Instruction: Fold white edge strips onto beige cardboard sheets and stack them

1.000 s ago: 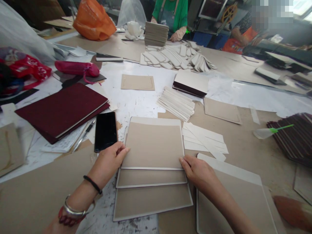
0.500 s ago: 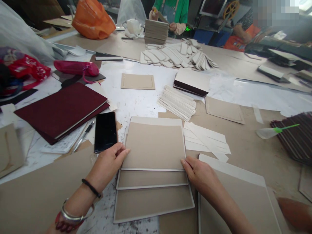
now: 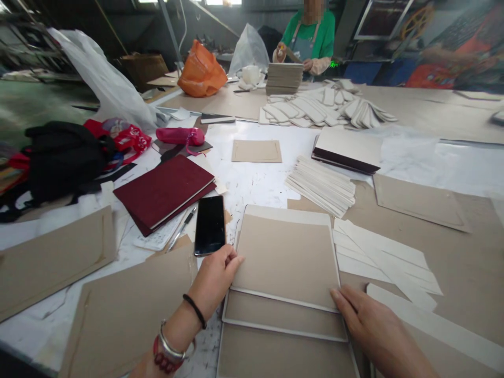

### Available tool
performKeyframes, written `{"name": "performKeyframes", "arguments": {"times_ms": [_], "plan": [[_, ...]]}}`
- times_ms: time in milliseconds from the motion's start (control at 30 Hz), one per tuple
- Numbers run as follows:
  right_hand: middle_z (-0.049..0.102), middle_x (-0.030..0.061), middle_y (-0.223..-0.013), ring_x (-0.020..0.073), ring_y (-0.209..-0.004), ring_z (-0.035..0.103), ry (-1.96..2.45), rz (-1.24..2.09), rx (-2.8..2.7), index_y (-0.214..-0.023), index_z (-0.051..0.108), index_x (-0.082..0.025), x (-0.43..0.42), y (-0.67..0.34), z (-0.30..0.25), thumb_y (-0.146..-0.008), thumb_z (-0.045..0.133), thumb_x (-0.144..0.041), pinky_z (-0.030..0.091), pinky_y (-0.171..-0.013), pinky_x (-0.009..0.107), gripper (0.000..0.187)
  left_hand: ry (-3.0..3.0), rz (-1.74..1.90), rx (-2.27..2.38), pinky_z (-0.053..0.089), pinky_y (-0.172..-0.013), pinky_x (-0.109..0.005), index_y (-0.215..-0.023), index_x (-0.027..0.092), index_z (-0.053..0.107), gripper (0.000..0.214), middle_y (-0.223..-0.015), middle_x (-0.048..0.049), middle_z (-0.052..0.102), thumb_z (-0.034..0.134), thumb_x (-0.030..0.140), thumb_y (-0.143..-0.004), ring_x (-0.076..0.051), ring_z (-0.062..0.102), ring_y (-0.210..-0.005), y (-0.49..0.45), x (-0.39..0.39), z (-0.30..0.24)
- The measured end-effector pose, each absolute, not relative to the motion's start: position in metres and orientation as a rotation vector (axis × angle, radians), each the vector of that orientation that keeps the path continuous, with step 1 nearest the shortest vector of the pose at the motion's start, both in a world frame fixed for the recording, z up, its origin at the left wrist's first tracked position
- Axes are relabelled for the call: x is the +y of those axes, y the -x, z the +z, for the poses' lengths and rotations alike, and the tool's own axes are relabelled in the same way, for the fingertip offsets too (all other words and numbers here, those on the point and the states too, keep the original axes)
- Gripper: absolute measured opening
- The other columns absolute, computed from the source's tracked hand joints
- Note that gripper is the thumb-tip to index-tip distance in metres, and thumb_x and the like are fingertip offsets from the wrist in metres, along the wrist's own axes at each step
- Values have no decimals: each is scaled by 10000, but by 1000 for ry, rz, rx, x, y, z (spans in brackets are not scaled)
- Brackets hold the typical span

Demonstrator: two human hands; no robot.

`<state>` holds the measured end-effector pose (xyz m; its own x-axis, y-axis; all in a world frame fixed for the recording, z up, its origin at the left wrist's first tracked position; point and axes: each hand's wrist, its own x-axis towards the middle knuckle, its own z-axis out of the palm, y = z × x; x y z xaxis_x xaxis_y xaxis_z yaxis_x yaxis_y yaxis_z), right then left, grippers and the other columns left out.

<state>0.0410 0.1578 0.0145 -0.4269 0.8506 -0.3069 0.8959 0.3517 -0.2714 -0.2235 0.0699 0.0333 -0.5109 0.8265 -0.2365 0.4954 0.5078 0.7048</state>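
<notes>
L hand (image 3: pixel 214 275) & R hand (image 3: pixel 368 320) touch top board (image 3: pixel 285 257) edges.

Stepped boards at the near middle of the table (image 3: pixel 260 184), a hand at each side.
The left hand (image 3: pixel 214 275) touches the top board (image 3: pixel 285 257) at its left edge, the right hand (image 3: pixel 370 325) at its near right corner. Two lower boards (image 3: pixel 283 320) step out nearer. A phone (image 3: pixel 210 224) lies just left, a pen (image 3: pixel 181 228) beyond it; loose slips (image 3: pixel 378 252) lie right, stacked strips (image 3: pixel 321 184) farther off.
</notes>
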Motion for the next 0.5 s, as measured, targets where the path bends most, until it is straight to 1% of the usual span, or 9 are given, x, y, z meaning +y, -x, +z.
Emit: {"name": "performKeyframes", "arguments": {"times_ms": [200, 367, 500], "plan": [[627, 44, -677, 216, -672, 595, -1640, -599, 2528, -647, 511, -252, 157, -40, 12, -851, 276, -411, 358, -592, 288, 350, -1094, 754, 2212, 298, -534, -252, -571, 202, 411, 239, -531, 22, 459, 412, 401, -703, -149, 444, -558, 223, 71, 33], [642, 51, -757, 174, -717, 586, -1647, -577, 2466, -701, 544, -212, 150, -32, 31, -881, 295, -301, 346, -625, 247, 321, -1169, 692, 2267, 329, -535, -260, -556, 214, 434, 315, -530, 9, 512, 379, 505, -664, -171, 491, -555, 224, 69, 30], [647, 44, -760, 158, -712, 581, -1733, -590, 2411, -719, 571, -198, 149, -28, 41, -879, 333, -287, 321, -596, 227, 300, -1142, 610, 2267, 361, -564, -267, -580, 225, 467, 372, -574, 0, 556, 359, 579, -608, -193, 536, -600, 226, 71, 27]]}}
